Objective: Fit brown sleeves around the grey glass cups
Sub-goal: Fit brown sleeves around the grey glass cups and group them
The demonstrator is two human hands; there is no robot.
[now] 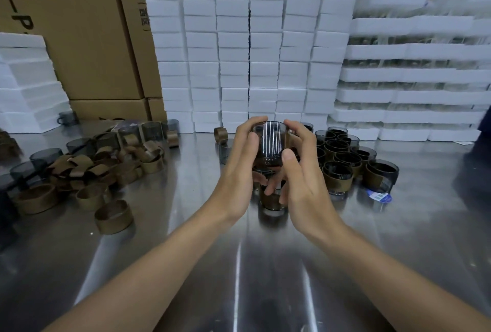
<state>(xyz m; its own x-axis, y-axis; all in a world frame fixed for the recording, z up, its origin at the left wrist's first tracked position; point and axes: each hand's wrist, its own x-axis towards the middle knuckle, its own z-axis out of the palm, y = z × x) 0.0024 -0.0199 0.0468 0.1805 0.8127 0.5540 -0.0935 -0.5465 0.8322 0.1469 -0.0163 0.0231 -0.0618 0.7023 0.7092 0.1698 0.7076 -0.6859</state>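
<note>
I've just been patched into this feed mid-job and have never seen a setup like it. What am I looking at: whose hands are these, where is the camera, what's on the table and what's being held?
There is no machine here. A person works with two bare hands, and the single picture comes from a wide-angle camera worn on their head, looking forward and down. The left hand and right hand together hold one grey glass cup up above a shiny metal table. Something brown shows at the cup's lower part, probably a sleeve, but blur hides the detail. To the left lie loose brown sleeves among bare grey cups. To the right stand sleeved cups. Behind are stacked white foam boxes and cardboard boxes.
</note>
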